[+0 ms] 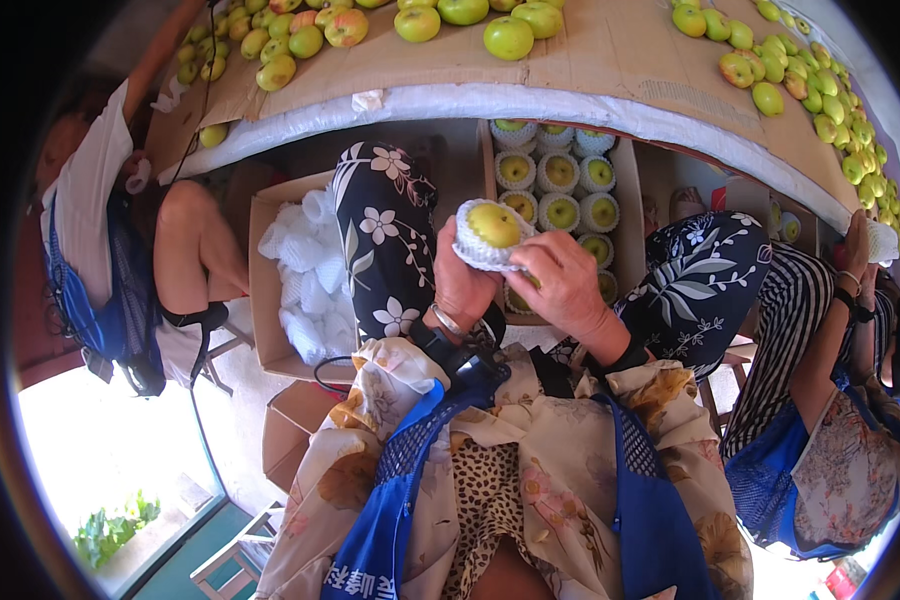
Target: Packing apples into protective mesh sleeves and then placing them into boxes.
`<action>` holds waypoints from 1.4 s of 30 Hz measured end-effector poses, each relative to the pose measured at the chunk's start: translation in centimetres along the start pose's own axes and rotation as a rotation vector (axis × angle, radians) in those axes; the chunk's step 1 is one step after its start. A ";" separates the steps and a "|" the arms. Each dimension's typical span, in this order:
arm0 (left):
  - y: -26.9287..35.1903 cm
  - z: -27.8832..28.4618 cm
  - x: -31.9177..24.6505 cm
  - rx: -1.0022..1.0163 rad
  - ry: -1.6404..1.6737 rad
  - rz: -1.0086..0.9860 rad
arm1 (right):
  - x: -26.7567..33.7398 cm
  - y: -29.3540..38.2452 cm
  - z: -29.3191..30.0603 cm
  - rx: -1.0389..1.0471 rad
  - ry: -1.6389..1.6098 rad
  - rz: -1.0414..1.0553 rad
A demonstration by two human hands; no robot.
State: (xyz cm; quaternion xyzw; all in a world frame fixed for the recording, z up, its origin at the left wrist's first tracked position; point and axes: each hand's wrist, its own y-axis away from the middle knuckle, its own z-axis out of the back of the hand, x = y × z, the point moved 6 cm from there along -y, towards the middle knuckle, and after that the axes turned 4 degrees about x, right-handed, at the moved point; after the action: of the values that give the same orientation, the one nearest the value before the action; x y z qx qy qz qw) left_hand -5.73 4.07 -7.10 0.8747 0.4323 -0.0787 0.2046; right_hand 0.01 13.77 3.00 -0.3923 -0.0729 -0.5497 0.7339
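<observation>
A green apple [493, 226] sits in a white foam net sleeve [480, 256], its top showing above the rim. My left hand [461, 274] holds the sleeved apple from the left and below. With bent fingers, my right hand [562, 281] pinches the lower right edge of the sleeve. Beyond my hands stands a cardboard box [627, 176] with rows of sleeved apples [558, 174], partly hidden by my right hand. To the left, another cardboard box [264, 330] contains a heap of loose white foam sleeves [307, 255].
A cardboard-covered table [585, 71] spans the far side, bearing loose apples [510, 37] and a white wrapped edge. One person [112, 247] sits at left. At right, another person's hand [857, 244] is near a foam sleeve [881, 241]. A stool [236, 559] stands lower left.
</observation>
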 end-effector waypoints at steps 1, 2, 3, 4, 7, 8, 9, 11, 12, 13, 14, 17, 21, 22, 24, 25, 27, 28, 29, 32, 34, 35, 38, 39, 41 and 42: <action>0.1 0.3 0.1 -0.023 0.002 0.011 | 0.0 0.1 0.0 0.004 -0.001 0.010; 0.1 0.3 0.4 -0.001 0.049 0.038 | -0.2 0.1 -0.1 0.025 0.007 -0.011; 0.1 0.3 0.7 0.009 0.093 0.069 | -0.4 0.1 -0.2 0.046 0.017 -0.031; 0.1 0.4 0.5 0.016 0.050 0.041 | -0.6 0.1 -0.2 0.045 0.018 -0.032; 0.1 0.9 0.5 -0.034 0.051 0.060 | -0.7 0.0 0.5 -0.038 0.019 -0.020; 0.1 0.9 0.5 -0.035 0.050 0.067 | -0.6 0.0 0.4 -0.001 -0.008 0.002; 0.0 0.7 0.1 -0.003 0.021 0.034 | -0.3 0.0 0.1 0.052 -0.015 0.029; -0.2 0.2 -0.3 0.032 -0.005 -0.002 | -1.1 0.1 1.0 -0.021 -0.072 -0.024; -0.2 0.0 -0.4 0.054 0.067 0.023 | -1.7 0.2 1.4 -0.061 -0.114 -0.092; -0.1 -0.5 -0.5 0.109 0.138 0.038 | -2.0 0.3 1.6 -0.070 -0.114 -0.074; 0.0 -0.3 -0.3 0.066 0.105 0.057 | -3.4 0.5 1.5 -0.060 -0.228 -0.232; 0.1 -0.5 0.5 0.026 0.030 0.103 | -6.0 1.7 0.4 -0.120 -0.655 -0.594; 0.3 -1.8 0.7 0.196 -0.019 0.118 | -7.0 2.3 -1.2 0.004 -1.016 -0.734; 0.3 -1.9 0.7 0.195 -0.025 0.123 | -7.1 2.4 -1.2 -0.006 -1.066 -0.762; 0.3 -1.5 0.5 0.114 -0.119 0.085 | -7.2 2.6 -1.2 -0.012 -1.115 -0.792; 0.3 -1.6 0.5 0.129 -0.113 0.087 | -7.2 2.5 -1.1 0.044 -0.999 -0.784; 0.3 -2.1 0.8 0.186 -0.126 0.105 | -7.1 2.5 -1.1 0.095 -0.884 -0.775; 0.3 -2.0 0.8 0.163 -0.135 0.113 | -7.0 2.6 -1.3 0.093 -0.928 -0.775; 0.3 -2.0 0.7 0.157 -0.135 0.097 | -6.9 2.5 -1.4 0.086 -0.980 -0.755; 0.3 -2.1 0.8 0.154 -0.104 0.125 | -7.2 2.9 -1.5 -0.007 -1.066 -0.801; 0.5 -2.1 1.0 0.157 -0.075 0.168 | -7.5 3.1 -2.0 -0.048 -1.268 -0.867; 0.7 -2.4 1.2 0.206 -0.025 0.206 | -7.5 3.3 -2.3 -0.090 -1.476 -0.921; 1.1 -3.0 1.5 0.287 0.034 0.265 | -7.5 3.5 -3.0 -0.066 -1.673 -1.038; 1.2 -3.2 1.5 0.304 0.035 0.276 | -7.1 3.3 -3.2 -0.037 -1.709 -0.992; 1.2 -3.3 1.3 0.306 0.058 0.264 | -6.9 2.9 -2.7 -0.062 -1.313 -0.828; 1.1 -3.2 1.2 0.295 0.076 0.246 | -7.1 3.3 -3.0 -0.070 -1.272 -0.905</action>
State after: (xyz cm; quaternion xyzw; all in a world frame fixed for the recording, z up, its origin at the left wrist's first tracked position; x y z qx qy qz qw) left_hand -4.29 5.72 -4.22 0.9438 0.3132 -0.0824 0.0659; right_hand -0.86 17.40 -4.46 -0.5870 -0.6151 -0.4669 0.2429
